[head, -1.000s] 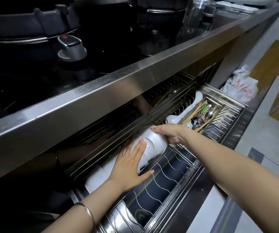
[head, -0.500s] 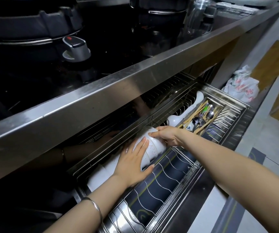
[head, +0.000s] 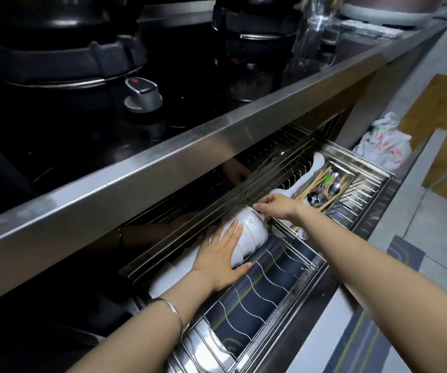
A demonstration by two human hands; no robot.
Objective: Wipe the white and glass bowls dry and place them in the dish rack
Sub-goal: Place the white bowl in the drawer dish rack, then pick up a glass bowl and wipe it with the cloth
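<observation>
A stack of white speckled bowls (head: pixel 252 234) lies on its side in the pull-out steel dish rack (head: pixel 279 281) under the counter. My left hand (head: pixel 221 258) rests flat against the stack's near side, fingers spread. My right hand (head: pixel 277 207) pinches the foot rim of the outermost bowl at the stack's right end. More white dishes (head: pixel 168 275) lie to the left, partly hidden by my left arm. No glass bowl is visible in the rack.
A cutlery tray (head: pixel 327 188) with chopsticks and spoons fills the rack's right part, next to a white ladle (head: pixel 305 175). The steel counter edge (head: pixel 190 154) overhangs the drawer. Above are a black stove and its knob (head: pixel 143 95). A plastic bag (head: pixel 384 150) sits on the floor.
Both hands stay on the bowl stack; the stack and hands shifted slightly deeper toward the rack's back, and my right fingers now pinch the outer bowl's foot rim.
</observation>
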